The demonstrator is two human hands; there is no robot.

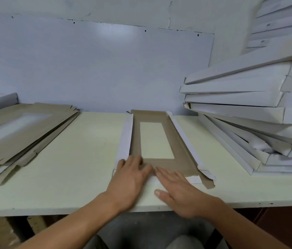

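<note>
Brown flat windowed cardboard box blank (168, 165), one only, lies centred on the pale tabletop (69, 168). Left hand (130, 178) and right hand (175, 191) press its near end side by side, fingers straight and flat.

No readable text, brand or number anywhere I can see. Only candidates: two small dark label patches (268, 24) on end faces of white boxes (281, 20), stacked high up, far beyond and to right of right hand (179, 194). Both too small and blurred; I cannot make out single character.
</note>
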